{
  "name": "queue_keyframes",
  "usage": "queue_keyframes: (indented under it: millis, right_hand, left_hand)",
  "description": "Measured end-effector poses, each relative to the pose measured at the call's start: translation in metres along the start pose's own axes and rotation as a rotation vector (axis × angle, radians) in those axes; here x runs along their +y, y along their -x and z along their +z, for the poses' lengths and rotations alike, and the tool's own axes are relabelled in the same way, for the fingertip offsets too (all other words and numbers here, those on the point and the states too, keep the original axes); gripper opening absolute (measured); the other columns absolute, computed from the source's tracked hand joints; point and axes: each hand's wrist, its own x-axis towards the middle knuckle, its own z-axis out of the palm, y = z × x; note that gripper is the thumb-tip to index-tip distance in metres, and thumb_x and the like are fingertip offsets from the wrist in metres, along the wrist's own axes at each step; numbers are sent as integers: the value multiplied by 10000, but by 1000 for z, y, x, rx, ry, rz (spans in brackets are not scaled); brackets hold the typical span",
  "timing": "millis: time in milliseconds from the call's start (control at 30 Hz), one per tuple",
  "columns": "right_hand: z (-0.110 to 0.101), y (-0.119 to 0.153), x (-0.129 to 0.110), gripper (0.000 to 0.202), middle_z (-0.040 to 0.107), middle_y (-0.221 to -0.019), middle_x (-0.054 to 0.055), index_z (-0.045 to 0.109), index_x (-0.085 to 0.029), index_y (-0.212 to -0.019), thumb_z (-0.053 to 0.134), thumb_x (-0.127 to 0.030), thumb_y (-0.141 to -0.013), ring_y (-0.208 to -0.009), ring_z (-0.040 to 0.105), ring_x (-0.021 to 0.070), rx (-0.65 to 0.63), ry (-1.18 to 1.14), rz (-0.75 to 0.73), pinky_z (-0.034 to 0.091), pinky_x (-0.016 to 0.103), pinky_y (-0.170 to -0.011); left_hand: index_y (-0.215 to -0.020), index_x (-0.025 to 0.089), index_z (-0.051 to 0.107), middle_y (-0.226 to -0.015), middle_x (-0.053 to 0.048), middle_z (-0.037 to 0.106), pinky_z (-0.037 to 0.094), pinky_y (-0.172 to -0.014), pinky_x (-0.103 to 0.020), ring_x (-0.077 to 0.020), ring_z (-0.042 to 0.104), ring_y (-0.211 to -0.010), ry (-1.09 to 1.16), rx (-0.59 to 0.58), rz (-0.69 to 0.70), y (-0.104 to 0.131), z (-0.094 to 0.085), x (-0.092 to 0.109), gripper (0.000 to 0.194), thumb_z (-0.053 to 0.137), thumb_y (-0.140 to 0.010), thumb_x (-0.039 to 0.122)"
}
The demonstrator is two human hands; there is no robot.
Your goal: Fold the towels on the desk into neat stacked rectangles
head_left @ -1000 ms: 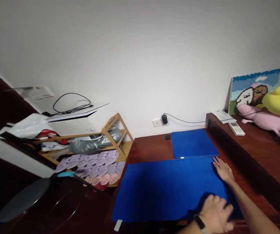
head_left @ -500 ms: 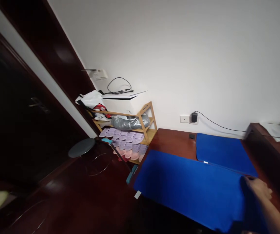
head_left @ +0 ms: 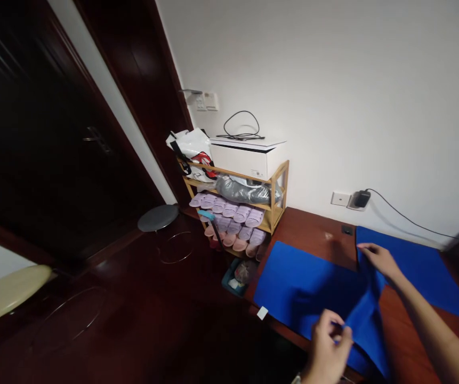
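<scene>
A blue cloth mat (head_left: pixel 305 272) lies on the reddish-brown table, its left part flat and its right part lifted and bent over toward the left. My right hand (head_left: pixel 381 261) pinches the raised part at the far side. At the near side, my left hand (head_left: pixel 329 346) has thumb and fingers closed on the mat's edge. A white tag (head_left: pixel 262 312) sticks out at the mat's near left corner. Behind my right hand lies a second blue mat (head_left: pixel 425 272), flat against the wall side.
A wooden rack (head_left: pixel 279 202) holds slippers (head_left: pixel 229 208), a white box (head_left: pixel 241 157) and a bag (head_left: pixel 193 149). Beside the table stands a bin (head_left: pixel 233 282). A plugged-in adapter (head_left: pixel 361 199) trails a cable along the wall. Two round stools (head_left: pixel 158 217) stand left.
The near mat's right part has come up off the table and folded leftward, carried by my right hand. My left hand has come in and taken its near edge. The view has swung left.
</scene>
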Motion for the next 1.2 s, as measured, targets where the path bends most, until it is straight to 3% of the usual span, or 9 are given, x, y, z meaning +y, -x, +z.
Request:
queue_keyframes:
  millis: [133,267,367,500,633,767,867,1033,1200]
  right_hand:
    - [100,-29,-127,442,791,-1153,103,780,-182,-1137,456,-391,-922,-1056,738,232,-201,-1,-153,547,307,-933]
    - [203,-31,-192,296,808,-1048,96,812,-203,-1011,549,-267,-891,-1033,740,238,-360,66,-257,533,293,-925]
    - [249,-27,-202,276,782,-1119,113,798,-193,-1041,581,-213,-872,-1092,709,244,-391,140,-293,505,321,-980]
    - [272,-32,-190,315,692,-1309,124,752,-207,-1149,537,-222,-919,-1193,645,244,-382,211,-325,455,367,-1061]
    - [278,-38,-184,389,691,-1320,113,691,-218,-1264,534,-207,-908,-1238,625,254,-396,207,-359,453,382,-1068]
    - [276,-37,-189,334,722,-1263,127,738,-201,-1151,521,-225,-898,-1216,646,280,-403,131,-391,473,407,-1063]
    - [260,-33,-194,311,757,-1160,124,759,-196,-1053,492,-258,-906,-1141,682,274,-398,33,-412,493,396,-1046]
    - [195,-27,-188,353,783,-1086,118,749,-185,-1031,507,-412,-913,-1022,720,268,-396,-163,-446,541,377,-956]
    - [89,-6,-164,468,783,-998,98,740,-190,-1002,582,-612,-872,-925,715,250,-354,-327,-443,562,375,-869]
  left_hand:
    - [-955,243,611,-824,-38,699,561,-688,-306,-205,721,-727,-150,271,26,-18,-115,1,314,570,-947,554]
    - [-782,267,587,-787,-57,672,543,-757,-392,-254,685,-777,-630,525,109,-29,-199,-43,210,490,-944,358]
    - [-748,276,587,-824,-80,660,549,-783,-444,-285,675,-810,-842,649,148,-29,-227,-82,205,483,-923,287]
    - [-849,289,656,-913,-98,678,575,-803,-446,-296,702,-873,-920,703,191,-30,-228,-118,219,467,-953,251]
    - [-1058,301,709,-1126,-130,709,591,-881,-439,-319,720,-1032,-934,744,216,-34,-225,-139,227,510,-960,252]
    - [-989,318,705,-1097,-118,719,589,-866,-408,-299,734,-997,-926,692,194,-36,-230,-150,221,516,-951,211]
    - [-920,324,681,-970,-85,720,585,-814,-378,-275,738,-907,-916,627,220,-36,-234,-150,237,506,-917,165]
    - [-860,298,650,-843,-60,707,574,-759,-358,-260,738,-837,-862,555,219,-31,-232,-121,240,480,-871,129]
    - [-910,259,675,-858,-64,750,586,-767,-366,-250,747,-824,-598,504,183,-37,-236,-50,174,517,-848,222]
